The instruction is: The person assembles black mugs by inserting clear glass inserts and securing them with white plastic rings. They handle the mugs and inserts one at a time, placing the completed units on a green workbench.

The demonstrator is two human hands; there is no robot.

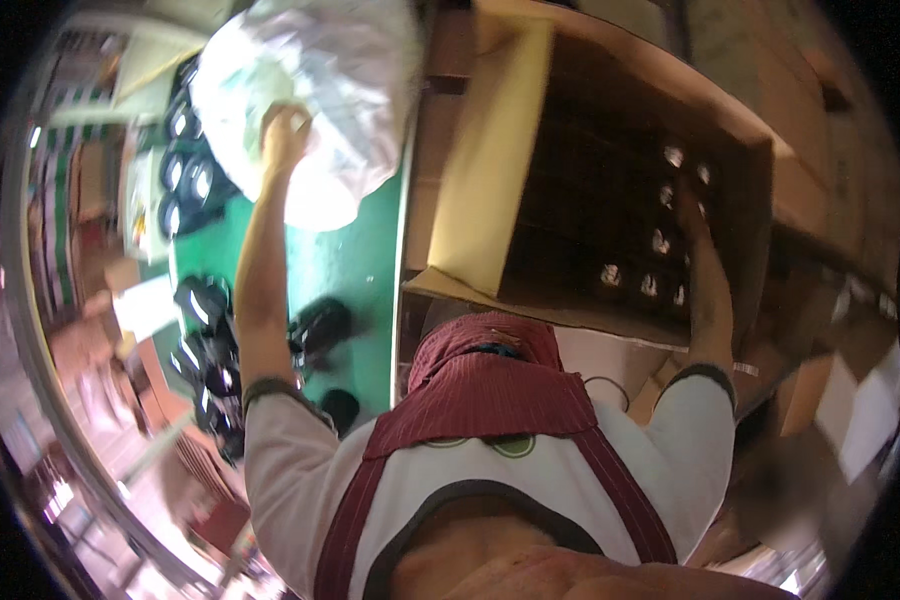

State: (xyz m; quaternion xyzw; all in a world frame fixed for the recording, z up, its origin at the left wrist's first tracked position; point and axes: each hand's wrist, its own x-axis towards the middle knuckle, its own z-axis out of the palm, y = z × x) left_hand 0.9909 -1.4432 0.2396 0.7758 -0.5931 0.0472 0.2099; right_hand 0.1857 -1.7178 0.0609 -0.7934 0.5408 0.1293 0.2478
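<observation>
Past the worktop's (355, 270) right edge, the right hand (690, 205) is among shiny items (660, 241) in a cardboard box (485, 170), fingers too dark to tell. Farther, the left hand (286, 132) curls its fingers against a plastic bag (355, 125); whether gripping, I cannot tell.

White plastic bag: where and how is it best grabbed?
Probably gather the white plastic bag by its creased right side, from the near right: it looks soft and bulging, so a handful should hold best; the left hand is farther left.
</observation>
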